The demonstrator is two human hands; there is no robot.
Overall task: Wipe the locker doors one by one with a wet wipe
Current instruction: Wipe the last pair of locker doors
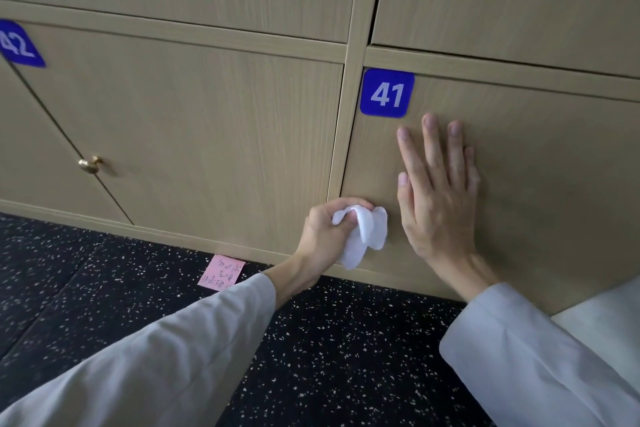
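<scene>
Your left hand (pixel 323 229) grips the crumpled white wet wipe (pixel 363 236) against the beige wooden locker door numbered 41 (pixel 536 184); your right hand (pixel 438 198) presses it flat, fingers (pixel 431 149) straight.

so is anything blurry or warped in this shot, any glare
Head view: wide-angle warp bends the locker frame lines; the 42 label at the left edge is smeared, the 41 label sharp; soft even light, no glare, faint shadow beside the brass knob.
</scene>
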